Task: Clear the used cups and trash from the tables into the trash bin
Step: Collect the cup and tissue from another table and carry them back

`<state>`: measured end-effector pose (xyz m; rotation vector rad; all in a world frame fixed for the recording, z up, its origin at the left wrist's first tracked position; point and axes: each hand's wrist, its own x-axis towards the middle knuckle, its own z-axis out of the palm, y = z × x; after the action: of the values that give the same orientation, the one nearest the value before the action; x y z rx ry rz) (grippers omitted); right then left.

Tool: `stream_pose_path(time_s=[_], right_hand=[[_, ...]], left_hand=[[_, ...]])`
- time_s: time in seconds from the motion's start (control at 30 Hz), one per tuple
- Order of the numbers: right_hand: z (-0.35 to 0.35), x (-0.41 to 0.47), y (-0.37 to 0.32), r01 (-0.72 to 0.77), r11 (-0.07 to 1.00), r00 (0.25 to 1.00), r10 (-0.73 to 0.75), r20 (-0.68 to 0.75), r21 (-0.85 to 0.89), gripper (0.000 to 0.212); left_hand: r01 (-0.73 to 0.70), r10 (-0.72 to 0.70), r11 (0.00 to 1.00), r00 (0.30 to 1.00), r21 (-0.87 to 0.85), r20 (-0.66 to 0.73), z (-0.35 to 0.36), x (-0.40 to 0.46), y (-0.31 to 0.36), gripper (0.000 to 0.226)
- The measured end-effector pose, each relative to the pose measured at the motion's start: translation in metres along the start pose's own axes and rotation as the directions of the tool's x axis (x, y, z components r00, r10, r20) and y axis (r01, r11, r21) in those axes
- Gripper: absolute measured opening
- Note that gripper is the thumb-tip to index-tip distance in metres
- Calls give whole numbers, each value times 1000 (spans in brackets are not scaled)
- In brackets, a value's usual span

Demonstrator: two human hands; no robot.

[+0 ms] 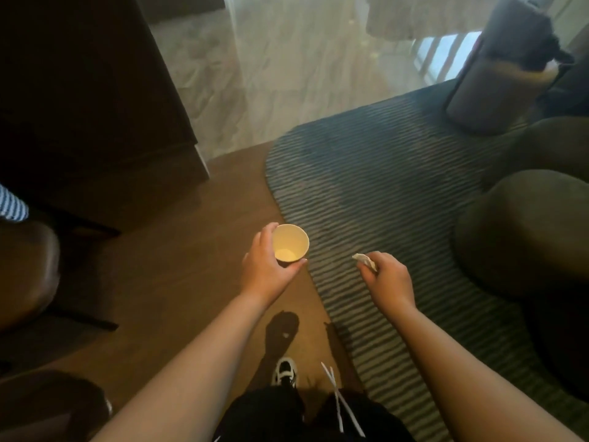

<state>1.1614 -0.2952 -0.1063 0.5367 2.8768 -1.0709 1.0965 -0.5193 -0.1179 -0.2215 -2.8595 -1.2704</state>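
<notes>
Above the wood floor (165, 250) | left hand (266, 269) grips paper cup (290, 243) upright | right hand (387, 277) pinches crumpled wrapper (365, 260)

Your forearms (197, 362) come in bare from the bottom corners of the frame, no sleeves, watch or rings showing on either one. Bottom center you've got black pants (271, 416) with two white drawstrings (342, 403) hanging off the waist. Just above that, one sneaker (286, 371) pokes out, black and white with white laces.
</notes>
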Motion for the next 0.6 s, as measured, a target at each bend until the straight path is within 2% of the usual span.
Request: stream_pose_path(time_s=[0.23, 0.47, 0.6], right_hand=[[-10, 164, -8, -56, 998, 996, 58, -64, 24, 15], [-28, 362, 28, -105, 994, 984, 110, -141, 40, 13], [-73, 486, 40, -107, 994, 981, 106, -165, 3, 17]], left_hand=[[-19, 22, 999, 997, -39, 79, 24, 173, 13, 81], [-44, 48, 998, 993, -38, 111, 102, 371, 38, 82], [-33, 36, 999, 988, -26, 151, 143, 496, 78, 82]])
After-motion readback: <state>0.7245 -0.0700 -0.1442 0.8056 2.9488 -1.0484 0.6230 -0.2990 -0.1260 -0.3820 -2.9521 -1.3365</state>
